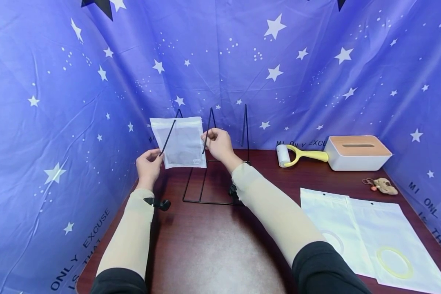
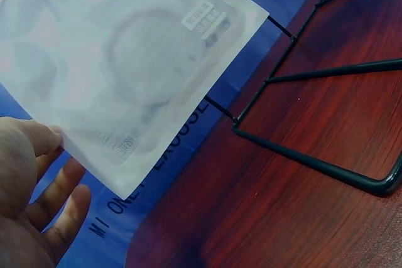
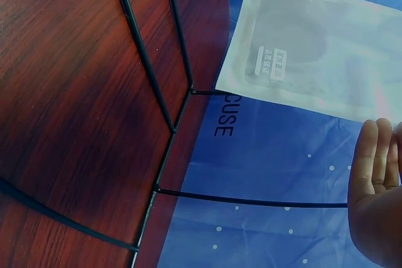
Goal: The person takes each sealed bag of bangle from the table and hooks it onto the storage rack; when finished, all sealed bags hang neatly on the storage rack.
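Both hands hold up a white translucent pouch (image 1: 179, 143) with a small printed label, just over the left end of a black wire rack (image 1: 213, 171) on the dark wooden table (image 1: 213, 245). My left hand (image 1: 149, 161) pinches the pouch's lower left corner; in the left wrist view the pouch (image 2: 125, 54) hangs above the palm of that hand (image 2: 34, 205). At the pouch's right edge my right hand (image 1: 217, 143) grips it. The right wrist view shows the pouch (image 3: 314, 54), the right hand (image 3: 377, 186) at its near edge, and the rack's wires (image 3: 169, 92) below.
Blue star-printed cloth (image 1: 59, 102) walls in the table on three sides. At the back right lie a yellow-handled lint roller (image 1: 297, 155) and a white tissue box (image 1: 358, 153). Two flat white pouches (image 1: 353, 232), one showing a yellow ring (image 1: 395, 261), lie at front right beside a small brown object (image 1: 384, 185).
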### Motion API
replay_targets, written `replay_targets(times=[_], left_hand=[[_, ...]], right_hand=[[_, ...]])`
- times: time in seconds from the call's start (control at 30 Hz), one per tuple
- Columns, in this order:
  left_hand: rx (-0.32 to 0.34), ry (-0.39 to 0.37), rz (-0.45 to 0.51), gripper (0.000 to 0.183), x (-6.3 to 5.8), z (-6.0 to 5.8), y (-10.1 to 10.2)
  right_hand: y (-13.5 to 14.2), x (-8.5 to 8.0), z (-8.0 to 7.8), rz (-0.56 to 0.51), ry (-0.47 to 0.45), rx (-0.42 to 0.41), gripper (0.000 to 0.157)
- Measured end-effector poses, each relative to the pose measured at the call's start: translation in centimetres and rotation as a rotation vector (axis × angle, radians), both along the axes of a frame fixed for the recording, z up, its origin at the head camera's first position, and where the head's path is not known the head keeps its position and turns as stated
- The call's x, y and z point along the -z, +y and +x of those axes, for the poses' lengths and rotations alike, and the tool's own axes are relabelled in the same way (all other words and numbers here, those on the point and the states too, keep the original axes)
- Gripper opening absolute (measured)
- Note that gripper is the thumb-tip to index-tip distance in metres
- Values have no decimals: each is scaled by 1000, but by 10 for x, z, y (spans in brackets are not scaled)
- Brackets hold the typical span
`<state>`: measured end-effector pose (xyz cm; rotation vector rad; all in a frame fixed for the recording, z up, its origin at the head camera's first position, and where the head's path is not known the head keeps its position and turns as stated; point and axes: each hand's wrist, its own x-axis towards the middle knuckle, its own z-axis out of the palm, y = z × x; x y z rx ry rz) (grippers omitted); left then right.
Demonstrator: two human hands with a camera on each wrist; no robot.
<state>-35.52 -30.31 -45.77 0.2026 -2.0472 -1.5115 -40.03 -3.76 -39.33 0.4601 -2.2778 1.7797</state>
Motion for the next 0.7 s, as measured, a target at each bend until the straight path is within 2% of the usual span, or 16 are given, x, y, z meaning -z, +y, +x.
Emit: replay_targets(times=[0.37,0.7], left_hand=[[-11,-16,-10,19,-2,1,1],[-21,-11,-24,19,-1,1,-1]], right_hand=[[2,1,2,-6,6,-16,22],[4,1,3,-34,-2,-42,15]])
